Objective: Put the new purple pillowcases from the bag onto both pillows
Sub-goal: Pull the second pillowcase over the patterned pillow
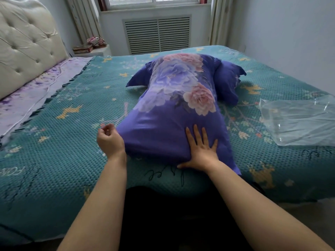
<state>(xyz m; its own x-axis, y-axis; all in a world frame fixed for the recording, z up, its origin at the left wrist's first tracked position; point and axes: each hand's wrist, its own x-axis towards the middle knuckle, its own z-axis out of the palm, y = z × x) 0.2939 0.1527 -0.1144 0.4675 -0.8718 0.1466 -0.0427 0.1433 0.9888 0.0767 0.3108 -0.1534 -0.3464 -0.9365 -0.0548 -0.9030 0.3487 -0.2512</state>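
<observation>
bed [54, 113] | teal coverlet | two purple pillows [174, 113] | clear bag [299, 122]

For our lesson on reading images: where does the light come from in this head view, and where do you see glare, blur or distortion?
Head view: daylight from the window; glare streaks on the plastic bag; left hand slightly blurred; wide-angle bending at the edges.
</observation>
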